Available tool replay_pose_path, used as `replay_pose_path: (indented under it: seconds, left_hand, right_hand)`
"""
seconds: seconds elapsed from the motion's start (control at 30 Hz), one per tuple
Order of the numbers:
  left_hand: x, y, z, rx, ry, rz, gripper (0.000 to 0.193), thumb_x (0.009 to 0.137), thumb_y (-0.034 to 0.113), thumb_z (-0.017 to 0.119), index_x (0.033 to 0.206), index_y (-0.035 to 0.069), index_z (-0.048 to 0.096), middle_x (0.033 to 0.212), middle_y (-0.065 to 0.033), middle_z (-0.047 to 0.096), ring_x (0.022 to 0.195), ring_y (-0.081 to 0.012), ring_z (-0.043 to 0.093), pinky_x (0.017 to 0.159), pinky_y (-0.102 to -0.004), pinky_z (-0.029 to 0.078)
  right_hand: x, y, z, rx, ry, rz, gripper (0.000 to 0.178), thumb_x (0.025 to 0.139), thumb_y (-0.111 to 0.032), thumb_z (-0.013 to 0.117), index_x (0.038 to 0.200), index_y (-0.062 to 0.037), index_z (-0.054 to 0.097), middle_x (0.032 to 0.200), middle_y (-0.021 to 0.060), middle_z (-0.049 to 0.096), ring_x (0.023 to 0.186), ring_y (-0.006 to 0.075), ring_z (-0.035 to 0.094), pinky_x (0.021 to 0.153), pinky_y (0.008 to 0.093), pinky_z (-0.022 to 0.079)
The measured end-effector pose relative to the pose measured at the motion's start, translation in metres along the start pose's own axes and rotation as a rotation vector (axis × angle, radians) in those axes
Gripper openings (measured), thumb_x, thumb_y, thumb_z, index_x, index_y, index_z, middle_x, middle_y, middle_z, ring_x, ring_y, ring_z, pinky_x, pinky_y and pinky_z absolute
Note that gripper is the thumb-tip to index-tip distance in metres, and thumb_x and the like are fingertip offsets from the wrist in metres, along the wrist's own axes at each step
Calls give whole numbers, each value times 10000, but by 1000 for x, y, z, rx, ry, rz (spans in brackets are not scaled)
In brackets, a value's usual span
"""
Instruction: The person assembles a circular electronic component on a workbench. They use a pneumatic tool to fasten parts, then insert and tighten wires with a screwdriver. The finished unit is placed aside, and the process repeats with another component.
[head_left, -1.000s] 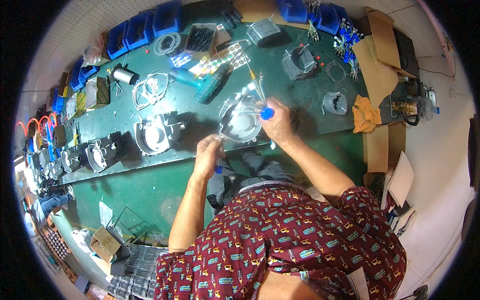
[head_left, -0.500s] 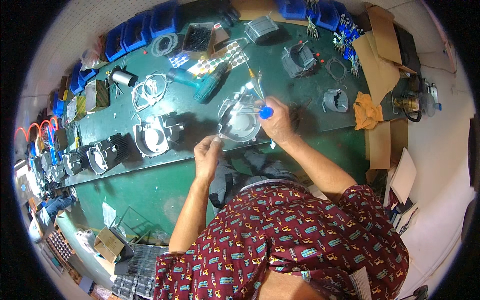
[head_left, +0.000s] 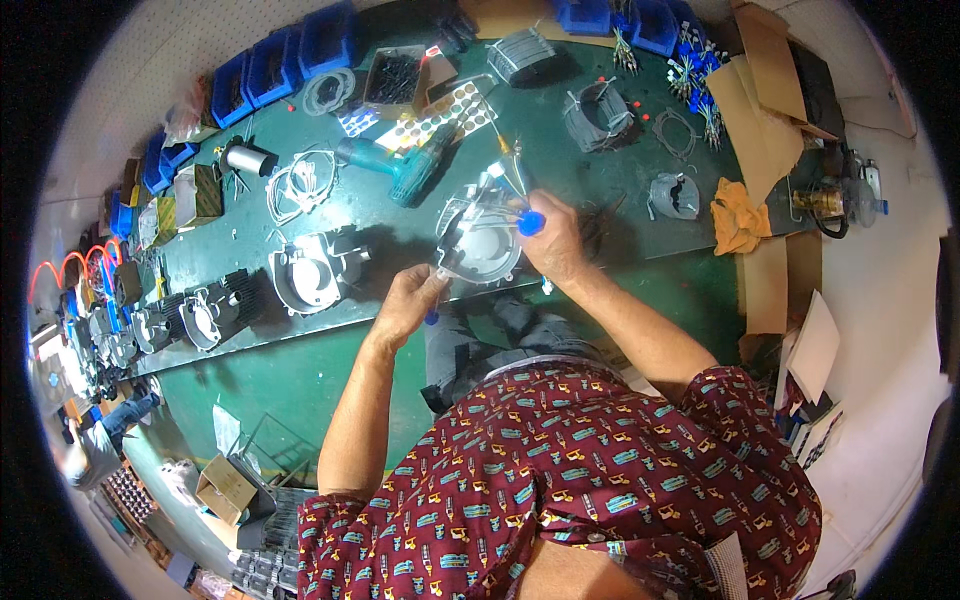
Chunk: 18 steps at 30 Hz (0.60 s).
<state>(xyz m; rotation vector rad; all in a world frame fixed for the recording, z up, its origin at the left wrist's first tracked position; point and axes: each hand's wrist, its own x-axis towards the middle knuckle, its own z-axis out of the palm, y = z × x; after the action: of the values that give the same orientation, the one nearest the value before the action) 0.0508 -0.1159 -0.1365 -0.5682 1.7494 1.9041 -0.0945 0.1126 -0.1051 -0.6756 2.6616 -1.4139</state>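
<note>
A round grey metal housing (head_left: pixel 484 254) with a pale disc inside lies near the bench's front edge, between my hands. My right hand (head_left: pixel 556 242) is closed at its right side, fingers around a round blue part (head_left: pixel 530 223) with thin wires running over the housing. My left hand (head_left: pixel 408 302) pinches at the housing's lower left rim. A small whitish piece shows at its fingertips and a blue bit (head_left: pixel 431 318) below the hand; what it grips is too small to make out.
A teal cordless drill (head_left: pixel 410 170) lies behind the housing, near a sheet of round stickers (head_left: pixel 440 120). More metal housings (head_left: pixel 308 272) line the front edge at left. White cable (head_left: pixel 300 185), blue bins (head_left: pixel 275 62), an orange cloth (head_left: pixel 740 217) and cardboard (head_left: pixel 760 130) surround the workspace.
My left hand has shifted slightly left and turned at the rim, and a blue bit shows more plainly beneath it. The right hand stays nearly in place with the blue part.
</note>
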Motion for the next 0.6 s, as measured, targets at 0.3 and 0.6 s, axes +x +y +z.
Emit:
replay_pose_path:
  seconds: [0.3, 0.6]
  left_hand:
    - [-3, -20, 25, 256, 449, 350, 146, 969, 110, 706, 915, -3, 632, 797, 25, 604, 710, -56, 493, 631, -231, 423]
    - [-15, -8, 25, -107, 280, 257, 129, 969, 75, 656, 1048, -26, 672, 967, -28, 688, 858, -89, 590, 784, -274, 490]
  right_hand:
    - [1, 0, 1, 28, 29, -15, 136, 784, -12, 727, 877, 12, 630, 876, 187, 666, 820, 384, 680, 693, 409, 527]
    - [1, -3, 2, 24, 61, -17, 151, 790, -19, 728, 833, 4, 586, 832, 198, 623, 769, 404, 641, 648, 441, 491]
